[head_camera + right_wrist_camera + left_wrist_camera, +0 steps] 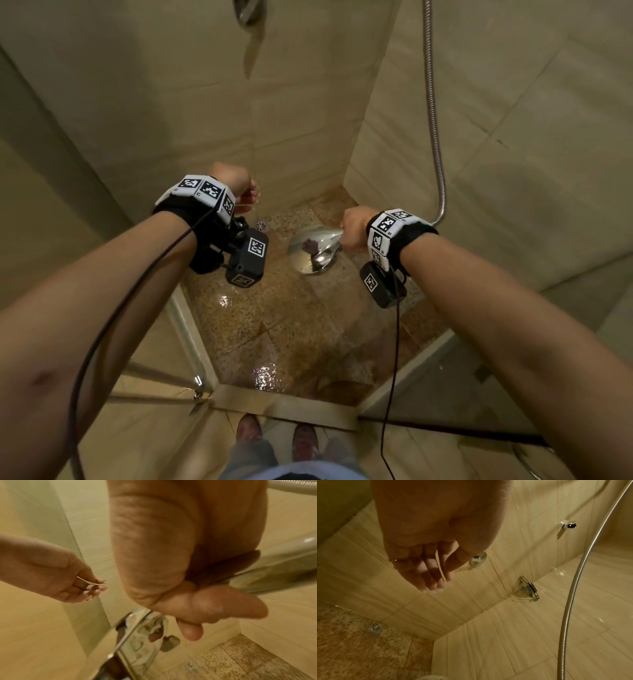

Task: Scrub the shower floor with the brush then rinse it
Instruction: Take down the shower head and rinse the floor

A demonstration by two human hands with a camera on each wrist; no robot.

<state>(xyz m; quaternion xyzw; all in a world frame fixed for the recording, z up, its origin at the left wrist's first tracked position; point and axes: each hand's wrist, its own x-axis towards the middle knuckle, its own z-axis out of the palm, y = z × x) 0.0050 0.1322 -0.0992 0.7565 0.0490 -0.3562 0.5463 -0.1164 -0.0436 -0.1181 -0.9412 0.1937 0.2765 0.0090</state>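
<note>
from the head view, the right hand (354, 226) is wrapped tight round the handle of the shiny shower head (313, 250), which points down at the shower floor (291, 325). the floor looks wet and shiny, with a small drain (261, 225) near the far wall. this looks like the rinse step. no brush shows in any view. the left hand (239, 186) hangs in the air beside it, fingers loose, holding nothing. the metal hose (435, 120) runs up the wall.

from the left wrist view, the left hand's fingers (429, 573) are nearly straight and look wet. the drain (375, 628) sits in the floor by the wall.

from the right wrist view, the right hand's fingers (214, 605) curl round the chrome handle.

next, the spray probably needs to sweep the whole floor toward the drain. there are no containers here.
</note>
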